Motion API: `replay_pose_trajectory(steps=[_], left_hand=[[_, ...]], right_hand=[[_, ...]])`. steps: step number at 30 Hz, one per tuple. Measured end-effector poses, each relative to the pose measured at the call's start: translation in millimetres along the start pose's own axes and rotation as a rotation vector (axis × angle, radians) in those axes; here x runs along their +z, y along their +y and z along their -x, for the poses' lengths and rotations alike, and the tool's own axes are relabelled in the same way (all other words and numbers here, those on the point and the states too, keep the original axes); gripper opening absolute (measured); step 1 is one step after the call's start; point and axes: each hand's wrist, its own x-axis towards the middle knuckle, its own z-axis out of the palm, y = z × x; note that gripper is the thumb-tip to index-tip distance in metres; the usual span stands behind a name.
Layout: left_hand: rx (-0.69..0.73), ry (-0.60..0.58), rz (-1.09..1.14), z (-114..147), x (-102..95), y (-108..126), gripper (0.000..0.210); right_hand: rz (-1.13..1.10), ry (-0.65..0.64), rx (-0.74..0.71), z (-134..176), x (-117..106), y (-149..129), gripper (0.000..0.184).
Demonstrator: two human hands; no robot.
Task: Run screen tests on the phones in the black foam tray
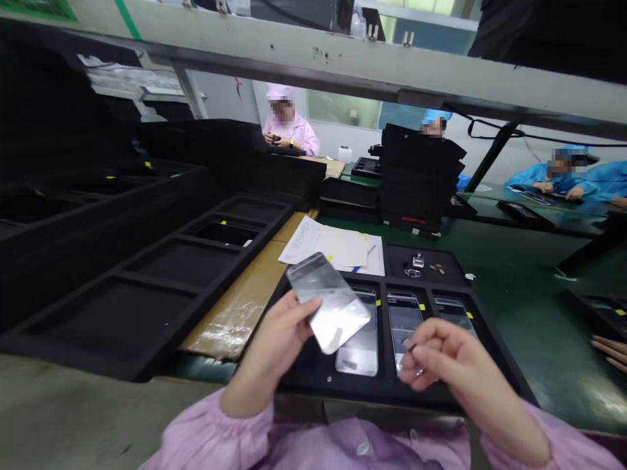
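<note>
My left hand point(284, 329) grips a phone-shaped glass panel point(326, 303) by its left edge, tilted above a black foam tray point(313, 382). Light glares off the panel's lower half. My right hand point(438, 356) is closed in a pinch on a small dark piece point(408, 344), too small to name. Below the hands, the tray's slots hold more such panels: one point(360, 356) partly under the held panel, one point(402, 313) by my right fingers, and one point(453, 310) at the right. Yellow tabs stick out beside them.
A shiny metal item point(416, 263) and small brownish bits point(437, 268) lie in the tray's far compartment. Papers point(343, 245) with a pen lie behind. Another black tray point(171, 261) is at left; stacked black trays point(416, 176) stand behind. A shelf beam point(313, 62) crosses overhead. Co-workers sit opposite.
</note>
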Motion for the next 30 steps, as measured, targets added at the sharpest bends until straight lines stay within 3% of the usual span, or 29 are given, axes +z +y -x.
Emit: replay_pose_trajectory(steps=[3, 6, 9, 20, 30], left_hand=[[0.029, -0.004, 0.130, 12.0, 27.0, -15.4, 0.042], [0.057, -0.008, 0.142, 21.3, 38.7, -23.9, 0.046], [0.080, -0.025, 0.137, 27.1, 40.6, -25.4, 0.046], [0.143, -0.057, 0.119, 30.5, 41.5, -31.4, 0.046], [0.163, -0.044, 0.127, 31.0, 39.8, -34.5, 0.052]], right_hand=[[-0.225, -0.020, 0.035, 11.7, 36.1, 19.5, 0.038], [-0.349, -0.060, 0.002, 6.4, 48.5, 32.3, 0.038], [-0.399, -0.124, -0.004, 1.0, 48.4, 37.3, 0.038], [-0.388, -0.046, 0.005, 12.6, 51.3, 30.8, 0.039], [-0.258, -0.051, -0.025, -0.8, 43.9, 49.6, 0.037]])
